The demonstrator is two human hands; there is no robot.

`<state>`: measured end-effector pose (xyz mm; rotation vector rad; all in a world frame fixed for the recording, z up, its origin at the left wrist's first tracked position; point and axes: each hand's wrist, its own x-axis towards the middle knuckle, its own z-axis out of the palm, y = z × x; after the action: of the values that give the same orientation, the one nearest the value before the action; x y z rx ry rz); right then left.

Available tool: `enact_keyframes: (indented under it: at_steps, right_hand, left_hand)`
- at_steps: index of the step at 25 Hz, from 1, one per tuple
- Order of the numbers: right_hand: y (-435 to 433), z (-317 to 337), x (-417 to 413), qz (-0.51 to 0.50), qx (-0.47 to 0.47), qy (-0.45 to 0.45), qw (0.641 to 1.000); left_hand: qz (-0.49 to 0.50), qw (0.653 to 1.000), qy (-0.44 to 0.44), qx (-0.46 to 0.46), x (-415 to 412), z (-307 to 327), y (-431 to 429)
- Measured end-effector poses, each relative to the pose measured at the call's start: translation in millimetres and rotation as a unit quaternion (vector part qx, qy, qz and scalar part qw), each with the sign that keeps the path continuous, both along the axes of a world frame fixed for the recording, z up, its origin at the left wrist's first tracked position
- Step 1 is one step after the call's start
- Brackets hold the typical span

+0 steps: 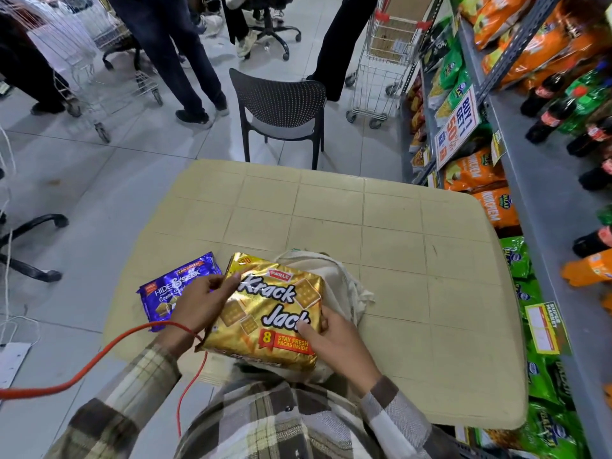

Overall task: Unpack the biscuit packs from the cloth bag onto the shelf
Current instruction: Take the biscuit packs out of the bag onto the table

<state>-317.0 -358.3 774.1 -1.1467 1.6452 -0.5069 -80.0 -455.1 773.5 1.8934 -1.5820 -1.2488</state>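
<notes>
Left hand: the left hand (198,301) is gripping the upper-left corner of the gold Krack Jack biscuit pack (270,311), thumb on the printed face, at 10 o'clock on the pack.
Right hand: the right hand (334,342) is pinching the pack's right edge at 4 o'clock, thumb on top, fingers underneath and hidden.
Krack Jack pack: it is being held tilted, just above the cloth bag (334,283), at the near edge of the table.
Handling, as a judgement: a foil family pack of crackers, probably light but bulky; the wrapper is looking slick and the biscuits inside are likely brittle, so gripping the two short ends without squeezing the middle seems safest.
Cloth bag: the cream bag is lying slumped and soft behind the pack at 1 o'clock; what it is holding is hidden.
Hide & Seek pack: the purple Hide & Seek biscuit pack (165,291) is lying flat on the table at 9 o'clock, partly under the left wrist.
Surface: the beige plastic table (397,243) with a moulded grid is looking smooth.
Shelf: the grey metal shelf (543,180) is running along 3 o'clock, carrying soft-drink bottles (556,114) and snack bags (477,173).
Room: a dark chair (281,111) is standing at 12 o'clock; trolleys and people's legs are beyond on the tiled floor.
</notes>
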Motion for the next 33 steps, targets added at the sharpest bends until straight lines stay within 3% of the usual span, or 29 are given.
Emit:
enact_keyframes:
  at_steps: [12,17,21,26,33]
  right_hand:
    - [-55,51,-60,-0.123,-0.084,0.005,0.989]
    - [-113,-11,-121,-0.216,-0.08,0.078,0.97]
    - [-150,-82,-173,-0.282,-0.037,0.053,0.957]
    - [-157,-211,-228,-0.294,0.018,0.01,0.955]
    - [-159,-202,-221,-0.306,0.059,0.009,0.95]
  left_hand:
    - [-0.048,0.989,0.138,0.012,-67,50,-86]
    - [-0.068,0.987,0.14,0.03,-150,-2,-141]
    - [-0.039,0.993,0.115,0.008,-216,-69,-169]
    - [-0.065,0.993,0.096,0.037,-260,-148,-171]
    - [-0.127,0.981,0.12,0.083,-282,-178,-175]
